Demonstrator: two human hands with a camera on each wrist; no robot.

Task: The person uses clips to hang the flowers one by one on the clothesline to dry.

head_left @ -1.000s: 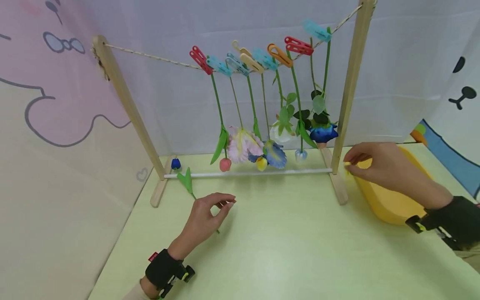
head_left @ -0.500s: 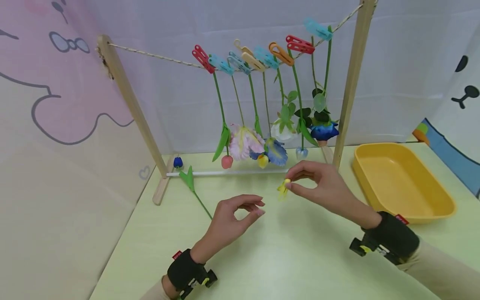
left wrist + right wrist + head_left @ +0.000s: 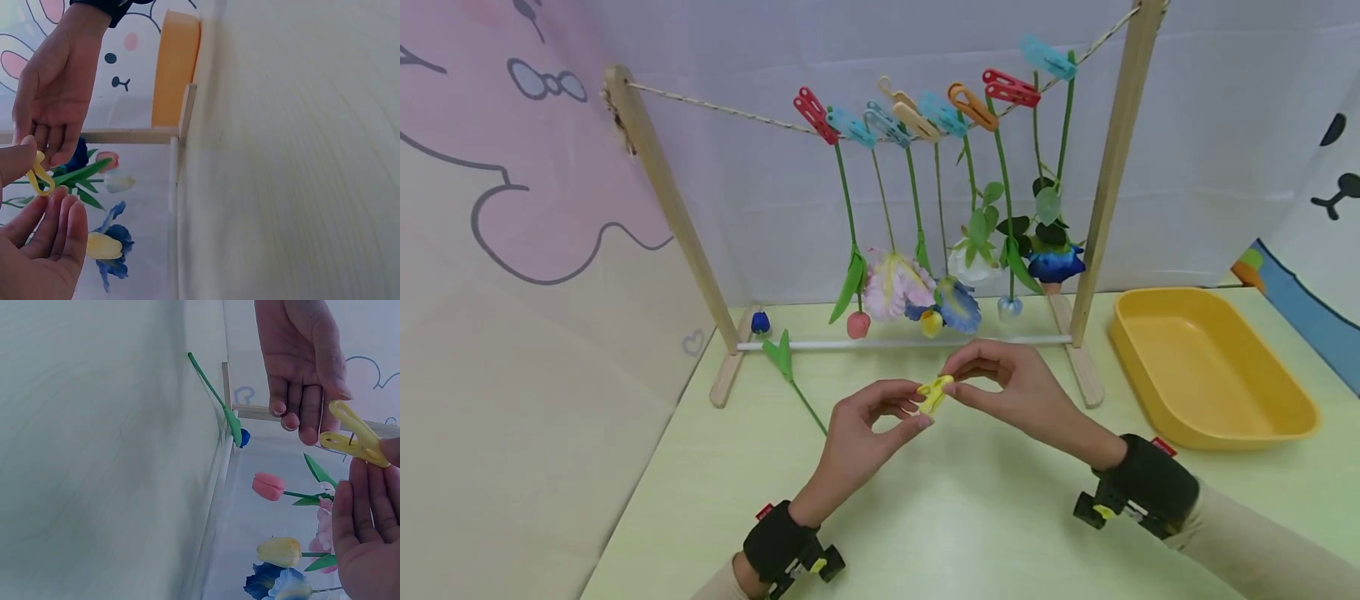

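Meeting above the middle of the worktop (image 3: 970, 517), both hands close on one small yellow clothespin (image 3: 933, 394). The right hand (image 3: 1011, 387) pinches one end of the peg between thumb and fingertips, its grip narrow and curled. The left hand (image 3: 865, 429) comes up from below, thumb and forefinger curved round the peg's other end and touching it; the wrist views show the peg sitting between the two sets of fingertips, held clear of the worktop.

Just beyond the left hand a loose blue tulip (image 3: 761, 322) lies on the worktop, its green stem (image 3: 801, 400) running back toward the wrist and its bud near the foot of the wooden rack (image 3: 658, 183). The rack stands across the far side of the worktop, with a white rod (image 3: 902, 342) low between its posts and a cord (image 3: 715, 107) strung across the top. Coloured pegs (image 3: 925, 108) crowd the right half of the cord, each holding an artificial flower (image 3: 895, 283) head-down. To the right of the rack sits a yellow tray (image 3: 1213, 371), well apart from both hands.
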